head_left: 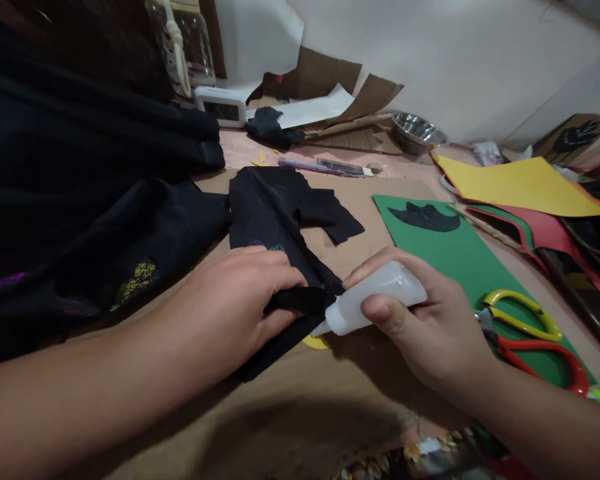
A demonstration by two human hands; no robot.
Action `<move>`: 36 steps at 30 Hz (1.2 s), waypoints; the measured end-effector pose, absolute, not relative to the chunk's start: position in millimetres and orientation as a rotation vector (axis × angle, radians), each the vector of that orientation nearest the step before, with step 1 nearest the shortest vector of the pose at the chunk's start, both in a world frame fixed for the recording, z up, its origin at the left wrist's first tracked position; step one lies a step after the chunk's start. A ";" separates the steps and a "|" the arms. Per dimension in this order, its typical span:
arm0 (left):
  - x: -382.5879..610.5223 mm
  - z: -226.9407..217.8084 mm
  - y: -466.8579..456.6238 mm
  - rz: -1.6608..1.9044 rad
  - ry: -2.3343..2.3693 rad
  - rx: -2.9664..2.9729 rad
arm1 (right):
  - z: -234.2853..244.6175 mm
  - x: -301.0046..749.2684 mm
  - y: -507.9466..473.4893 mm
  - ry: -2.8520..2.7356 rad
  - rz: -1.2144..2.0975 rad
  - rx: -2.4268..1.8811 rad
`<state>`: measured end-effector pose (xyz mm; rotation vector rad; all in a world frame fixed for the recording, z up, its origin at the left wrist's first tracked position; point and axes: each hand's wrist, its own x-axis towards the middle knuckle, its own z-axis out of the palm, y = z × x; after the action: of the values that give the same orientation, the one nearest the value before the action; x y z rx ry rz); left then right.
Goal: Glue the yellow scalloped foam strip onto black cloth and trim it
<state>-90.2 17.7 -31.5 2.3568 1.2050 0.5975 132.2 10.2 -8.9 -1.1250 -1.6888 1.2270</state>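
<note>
Mid-frame, R hand (433,323) grips whitish plastic bottle (373,300), L hand (247,293) pinches folded black cloth (305,300); prob. gluing, next likely needs steady nozzle (321,328).

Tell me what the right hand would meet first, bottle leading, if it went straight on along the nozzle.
Probably the black cloth by the left hand; the yellow piece is close too, and depth is unclear.
</note>
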 end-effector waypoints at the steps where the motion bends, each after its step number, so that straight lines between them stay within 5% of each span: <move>1: -90.4 -32.0 17.5 0.604 1.204 2.359 | -8.4 132.1 9.9 -1.688 1.238 -1.119; 36: -91.9 -38.6 17.0 0.661 1.181 2.367 | 4.4 137.0 4.1 -2.103 0.822 -1.097</move>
<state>-91.9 17.0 -38.6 2.3668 1.1810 0.6615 137.0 4.1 4.4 -1.0968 -2.1031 0.8218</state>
